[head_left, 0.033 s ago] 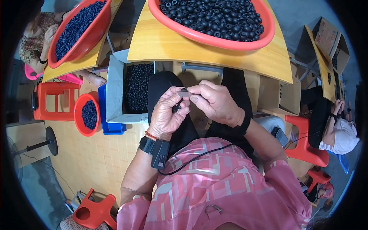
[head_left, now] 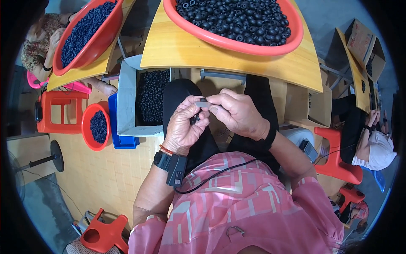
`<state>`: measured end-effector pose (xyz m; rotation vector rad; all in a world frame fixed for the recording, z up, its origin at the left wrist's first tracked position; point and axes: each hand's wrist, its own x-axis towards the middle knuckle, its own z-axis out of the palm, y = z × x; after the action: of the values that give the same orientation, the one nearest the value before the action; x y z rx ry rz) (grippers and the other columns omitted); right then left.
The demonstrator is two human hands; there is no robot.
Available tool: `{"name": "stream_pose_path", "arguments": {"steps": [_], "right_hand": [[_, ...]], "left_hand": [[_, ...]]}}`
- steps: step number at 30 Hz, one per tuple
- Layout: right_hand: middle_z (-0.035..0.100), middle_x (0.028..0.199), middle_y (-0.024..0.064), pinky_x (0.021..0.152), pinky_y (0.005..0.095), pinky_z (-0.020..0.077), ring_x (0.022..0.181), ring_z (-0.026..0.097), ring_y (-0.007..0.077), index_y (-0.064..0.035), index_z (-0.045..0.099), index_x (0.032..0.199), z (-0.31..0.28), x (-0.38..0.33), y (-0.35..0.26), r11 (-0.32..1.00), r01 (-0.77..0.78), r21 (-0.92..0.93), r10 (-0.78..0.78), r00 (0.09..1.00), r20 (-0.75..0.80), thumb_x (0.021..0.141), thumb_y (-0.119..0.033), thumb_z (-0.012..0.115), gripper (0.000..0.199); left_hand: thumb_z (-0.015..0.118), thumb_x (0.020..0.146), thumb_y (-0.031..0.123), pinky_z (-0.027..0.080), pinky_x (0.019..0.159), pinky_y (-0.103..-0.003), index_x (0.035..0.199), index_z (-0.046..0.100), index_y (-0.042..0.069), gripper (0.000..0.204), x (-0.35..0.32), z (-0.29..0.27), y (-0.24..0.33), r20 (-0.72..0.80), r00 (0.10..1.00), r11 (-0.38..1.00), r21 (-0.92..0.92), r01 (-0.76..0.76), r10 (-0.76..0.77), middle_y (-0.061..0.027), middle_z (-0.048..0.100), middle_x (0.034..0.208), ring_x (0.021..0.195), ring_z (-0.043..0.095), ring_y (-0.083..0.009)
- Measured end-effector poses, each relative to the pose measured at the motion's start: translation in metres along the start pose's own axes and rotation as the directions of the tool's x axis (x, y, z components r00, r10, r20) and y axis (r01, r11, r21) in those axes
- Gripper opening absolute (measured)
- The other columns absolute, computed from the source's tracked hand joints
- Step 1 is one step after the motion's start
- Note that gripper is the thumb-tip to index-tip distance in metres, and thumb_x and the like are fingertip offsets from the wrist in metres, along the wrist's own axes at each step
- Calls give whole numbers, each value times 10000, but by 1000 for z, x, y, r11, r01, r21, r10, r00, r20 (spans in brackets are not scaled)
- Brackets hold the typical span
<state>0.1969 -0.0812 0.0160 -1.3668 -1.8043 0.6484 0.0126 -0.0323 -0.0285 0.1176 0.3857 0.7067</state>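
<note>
Barely shifted, flat grey strip (head_left: 201, 104) meets right grip (head_left: 239, 113).

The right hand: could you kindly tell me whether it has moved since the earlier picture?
No, the right hand shows no visible shift in any direction against the yellow wooden table's near edge.

A thin grey strip and a small black part meet at the fingertips!
Here's the flat, dull grey strip (head_left: 201, 104), lying crosswise, its right end pinched by the right hand (head_left: 239, 113); right against its far edge sits the dark, rounded black part (head_left: 203, 99), at the left hand's (head_left: 185, 125) fingertips. And nearer, more black pieces (head_left: 195, 119), partly hidden, nestle in that left hand's curled fingers, outlines too small to read!
</note>
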Motion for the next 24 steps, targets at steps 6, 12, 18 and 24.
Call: {"name": "stream_pose_path", "arguments": {"steps": [6, 12, 18, 24], "right_hand": [[598, 838, 126, 638, 377, 511, 725, 636, 308, -11, 655, 1042, 0, -1, -1, 999, 23, -43, -22, 1000, 7, 875, -145, 649, 214], [597, 834, 123, 633, 377, 510, 723, 634, 309, -13, 660, 1035, -3, 1, 0, 999, 23, -32, -23, 1000, 5, 878, -150, 647, 208], [597, 836, 123, 645, 378, 512, 738, 636, 315, -21, 666, 1035, -7, 3, -4, 997, 22, -75, -19, 999, 48, 887, -138, 635, 191], [665, 875, 80, 709, 284, 505, 781, 634, 135, 6, 663, 1087, -4, -1, 23, 960, -191, 206, 214, 973, -92, 930, -117, 645, 200]], "left_hand": [[572, 940, 29, 426, 587, -250, 1047, 599, 15, 112, -2, 0, 1, 28, 1000, 1000, 9, 4, -5, -112, 626, 887, 698, 544, -145], [579, 936, 29, 418, 584, -248, 1032, 596, 15, 98, 1, -1, 1, 48, 999, 1000, 3, 13, -13, -108, 618, 883, 689, 534, -142], [584, 938, 32, 404, 578, -246, 1014, 597, 11, 80, 1, 1, 4, 52, 999, 1000, 20, 3, -4, -109, 607, 871, 684, 517, -145], [624, 942, 103, 367, 558, -225, 986, 595, 12, 106, -1, 10, 5, 124, 992, 992, 122, -13, -2, -77, 536, 812, 668, 419, -116]]}}
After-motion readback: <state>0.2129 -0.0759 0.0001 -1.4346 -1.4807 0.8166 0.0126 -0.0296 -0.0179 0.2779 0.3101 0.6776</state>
